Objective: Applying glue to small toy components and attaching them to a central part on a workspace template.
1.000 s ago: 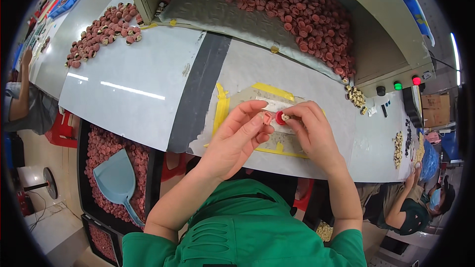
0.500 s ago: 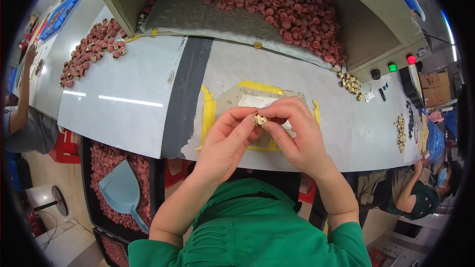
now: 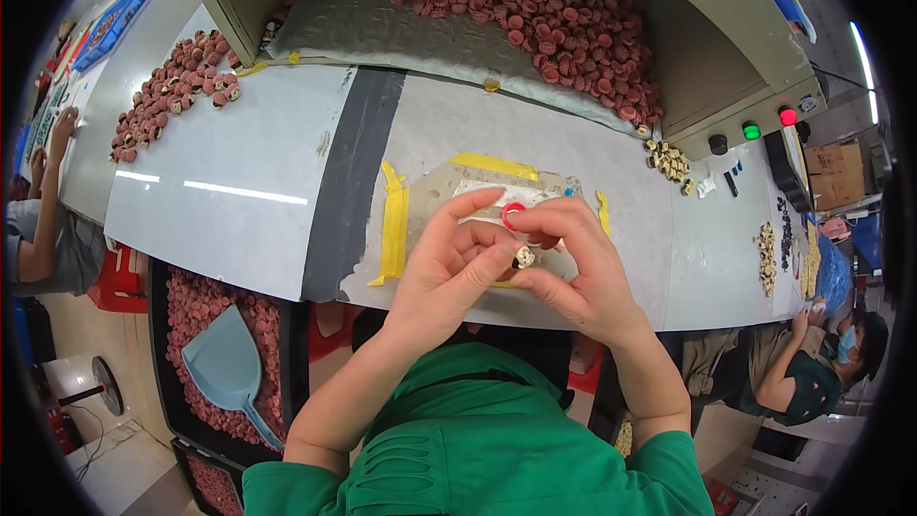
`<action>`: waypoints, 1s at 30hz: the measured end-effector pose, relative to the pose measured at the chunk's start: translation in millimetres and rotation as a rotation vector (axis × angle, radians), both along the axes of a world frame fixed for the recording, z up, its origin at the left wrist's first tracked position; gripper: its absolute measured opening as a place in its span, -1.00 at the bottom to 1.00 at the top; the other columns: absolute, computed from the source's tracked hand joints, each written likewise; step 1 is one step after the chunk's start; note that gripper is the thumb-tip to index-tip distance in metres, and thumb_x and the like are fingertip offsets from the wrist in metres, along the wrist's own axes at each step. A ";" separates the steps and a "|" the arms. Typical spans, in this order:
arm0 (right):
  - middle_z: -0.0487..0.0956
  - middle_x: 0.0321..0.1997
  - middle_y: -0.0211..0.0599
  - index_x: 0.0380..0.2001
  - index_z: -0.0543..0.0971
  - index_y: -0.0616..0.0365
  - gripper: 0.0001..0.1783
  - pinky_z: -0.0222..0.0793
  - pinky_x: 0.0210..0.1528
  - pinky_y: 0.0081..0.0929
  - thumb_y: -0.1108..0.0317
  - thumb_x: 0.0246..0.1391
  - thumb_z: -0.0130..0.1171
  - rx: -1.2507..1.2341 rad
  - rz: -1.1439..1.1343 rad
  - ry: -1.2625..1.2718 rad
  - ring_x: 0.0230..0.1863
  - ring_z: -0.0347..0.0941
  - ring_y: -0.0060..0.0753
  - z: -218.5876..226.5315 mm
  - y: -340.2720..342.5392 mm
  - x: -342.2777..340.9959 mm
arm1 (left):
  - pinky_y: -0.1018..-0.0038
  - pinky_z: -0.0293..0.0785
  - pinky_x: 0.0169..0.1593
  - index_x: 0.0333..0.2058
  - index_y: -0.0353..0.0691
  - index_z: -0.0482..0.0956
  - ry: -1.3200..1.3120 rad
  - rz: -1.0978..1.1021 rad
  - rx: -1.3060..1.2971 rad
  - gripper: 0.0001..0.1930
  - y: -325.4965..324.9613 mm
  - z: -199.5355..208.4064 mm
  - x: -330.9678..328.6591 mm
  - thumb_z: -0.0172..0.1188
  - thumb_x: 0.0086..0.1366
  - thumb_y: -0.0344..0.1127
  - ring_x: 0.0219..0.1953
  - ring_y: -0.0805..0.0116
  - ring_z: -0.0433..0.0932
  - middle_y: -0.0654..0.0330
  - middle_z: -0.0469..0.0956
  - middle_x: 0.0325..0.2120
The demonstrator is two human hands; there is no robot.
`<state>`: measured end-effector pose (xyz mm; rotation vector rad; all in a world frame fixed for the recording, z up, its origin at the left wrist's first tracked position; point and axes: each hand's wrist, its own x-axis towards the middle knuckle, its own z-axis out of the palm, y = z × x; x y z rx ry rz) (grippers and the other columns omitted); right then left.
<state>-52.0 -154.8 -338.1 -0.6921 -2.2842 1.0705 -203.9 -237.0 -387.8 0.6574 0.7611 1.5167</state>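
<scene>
Above the middle of the bench, my two hands are close together. Between the thumb and fingers of my left hand [image 3: 449, 253] is a small cream piece with dark spots [image 3: 523, 256]. My right hand [image 3: 578, 263] has a bright red, ring-like cup [image 3: 513, 214] at its index fingertip; the fingers behind it are partly hidden. My right thumb is close beside the cream piece, and whether it touches cannot be told. Beneath my hands, a worn pad [image 3: 435, 193] is fixed with yellow tape [image 3: 394, 229].
A wide machine opening [image 3: 382, 24] ahead holds heaped red ribbed cups [image 3: 573, 29]. Red-and-cream pieces [image 3: 177, 96] lie at the left, cream pieces [image 3: 669, 162] at the right. A black bin [image 3: 296, 354] with a blue dustpan [image 3: 224, 358] stands lower left. Co-workers sit either side.
My hands have moved slightly apart, with the fingers more opened out. The red cup now shows at my right index fingertip, and the cream piece sits lower by my left thumb.
</scene>
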 end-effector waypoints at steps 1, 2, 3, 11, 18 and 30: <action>0.44 -0.16 -0.24 -0.21 0.50 0.15 -0.64 0.37 -0.11 -0.40 0.36 -0.11 0.34 0.006 0.048 -0.003 -0.10 0.39 -0.22 0.4 1.4 -0.2 | 0.53 0.42 -0.04 0.18 -0.27 0.11 0.024 -0.002 0.022 -0.51 -0.5 -0.2 0.6 0.05 0.34 -0.40 -0.16 0.47 0.48 0.13 0.48 -0.21; 0.43 -0.15 -0.25 -0.20 0.51 0.14 -0.64 0.36 -0.08 -0.40 0.33 -0.11 0.35 0.011 0.095 -0.006 -0.07 0.38 -0.23 0.5 2.7 -0.2 | 0.53 0.42 -0.05 0.23 -0.25 0.01 0.047 -0.005 0.043 -0.43 -0.9 -0.2 1.0 0.05 0.34 -0.39 -0.16 0.46 0.49 0.12 0.49 -0.22; 0.43 -0.15 -0.25 -0.20 0.51 0.14 -0.64 0.36 -0.08 -0.40 0.33 -0.11 0.35 0.009 0.094 -0.008 -0.07 0.38 -0.23 -0.2 4.1 1.2 | 0.53 0.42 -0.05 0.23 -0.25 0.01 0.045 -0.005 0.042 -0.43 -1.5 0.5 0.7 0.05 0.34 -0.39 -0.16 0.46 0.49 0.12 0.49 -0.22; 0.45 -0.25 -0.34 -0.30 0.56 0.09 -0.72 0.32 -0.05 -0.35 0.35 -0.15 0.35 0.107 0.163 0.017 -0.15 0.36 -0.28 -5.0 9.4 8.2 | 0.53 0.42 -0.12 0.27 -0.24 -0.07 -0.026 -0.122 -0.001 -0.34 -1.6 5.2 -5.6 0.09 0.31 -0.36 -0.20 0.46 0.48 0.09 0.49 -0.22; 0.46 -0.25 -0.36 -0.27 0.55 0.10 -0.69 0.32 -0.07 -0.32 0.35 -0.16 0.35 0.302 0.140 -0.109 -0.19 0.37 -0.26 9.3 3.0 26.3 | 0.54 0.40 -0.08 0.21 -0.23 0.10 0.201 -0.313 -0.088 -0.46 6.1 28.5 3.5 0.08 0.33 -0.29 -0.16 0.48 0.47 0.10 0.48 -0.16; 0.42 -0.11 -0.23 -0.08 0.43 0.20 -0.75 0.35 -0.07 -0.48 0.46 0.15 0.02 -0.332 0.047 0.160 -0.11 0.39 -0.41 -23.3 -5.9 49.7 | 0.52 0.42 -0.04 0.17 -0.25 0.19 0.037 -0.236 -0.113 -0.58 5.3 10.3 31.1 -0.09 0.42 -0.22 -0.11 0.47 0.47 0.15 0.49 -0.13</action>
